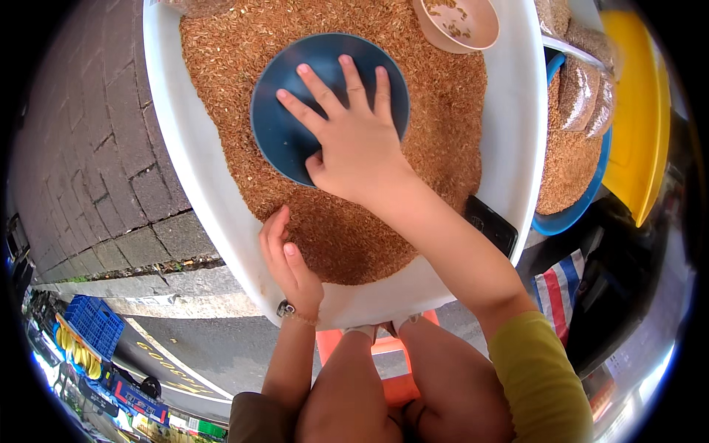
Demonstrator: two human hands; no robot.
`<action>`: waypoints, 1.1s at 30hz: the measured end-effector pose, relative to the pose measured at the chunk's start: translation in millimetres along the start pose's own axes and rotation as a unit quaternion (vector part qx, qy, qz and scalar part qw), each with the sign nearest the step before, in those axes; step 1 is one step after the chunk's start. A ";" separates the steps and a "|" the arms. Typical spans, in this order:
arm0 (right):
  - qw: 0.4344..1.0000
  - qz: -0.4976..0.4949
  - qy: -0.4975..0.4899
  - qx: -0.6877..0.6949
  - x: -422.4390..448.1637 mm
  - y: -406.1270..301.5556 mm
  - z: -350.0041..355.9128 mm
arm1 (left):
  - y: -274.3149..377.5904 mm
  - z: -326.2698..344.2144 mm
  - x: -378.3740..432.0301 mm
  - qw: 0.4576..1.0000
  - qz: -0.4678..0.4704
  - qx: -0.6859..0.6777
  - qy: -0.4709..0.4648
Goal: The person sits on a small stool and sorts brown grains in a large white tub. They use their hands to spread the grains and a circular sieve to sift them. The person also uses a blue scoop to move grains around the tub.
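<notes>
My right hand (357,141) lies over a dark blue bowl (276,130), fingers spread and pointing away from me. The thumb is near the bowl's close edge; whether the palm presses on the bowl cannot be told. Under the bowl spreads a bed of reddish-brown grain (443,122), which looks like unpolished rice, in a large white tub (176,99). My left hand (291,266) hovers by the tub's near left side, empty, with fingers slightly curved and thumb apart. A pale pink bowl (482,33) with a few grains inside sits at the far right of the grain.
A black phone (492,226) rests against the tub's right wall. Right of the tub stand a blue basin (554,224) of tan grain, filled plastic bags (579,99) and a yellow plastic object (631,111). Below is a red stool (396,390). A blue crate (105,326) stands at left.
</notes>
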State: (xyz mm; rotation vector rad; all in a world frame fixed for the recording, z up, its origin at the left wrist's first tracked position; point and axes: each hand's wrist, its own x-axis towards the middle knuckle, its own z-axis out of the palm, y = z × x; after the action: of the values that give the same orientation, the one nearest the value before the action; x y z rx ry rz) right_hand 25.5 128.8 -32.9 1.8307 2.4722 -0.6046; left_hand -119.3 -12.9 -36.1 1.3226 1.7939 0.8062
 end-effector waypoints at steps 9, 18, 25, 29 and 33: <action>0.987 0.112 -0.113 -0.022 -89.4 60.5 -2.1 | -4.4 0.4 -0.4 0.999 -0.004 -0.019 -0.031; 0.960 0.155 -0.231 -0.019 -126.4 71.5 -8.0 | -4.0 0.6 1.7 0.999 -0.008 -0.004 -0.051; 0.949 0.123 -0.291 -0.008 -146.9 67.8 -28.6 | -0.2 4.4 3.2 0.997 -0.021 0.022 -0.066; 0.939 0.087 -0.333 0.014 -142.8 60.9 -38.0 | -1.0 2.7 3.0 0.997 -0.025 0.032 -0.071; 0.928 0.066 -0.365 0.038 -138.4 49.9 -45.2 | -5.7 2.9 1.6 0.997 -0.019 0.022 -0.074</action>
State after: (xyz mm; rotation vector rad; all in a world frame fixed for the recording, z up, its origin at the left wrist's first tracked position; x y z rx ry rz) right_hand 125.5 27.6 25.9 1.4038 1.8344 -1.1307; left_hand -120.0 -12.7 -42.6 1.3355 1.7233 0.6346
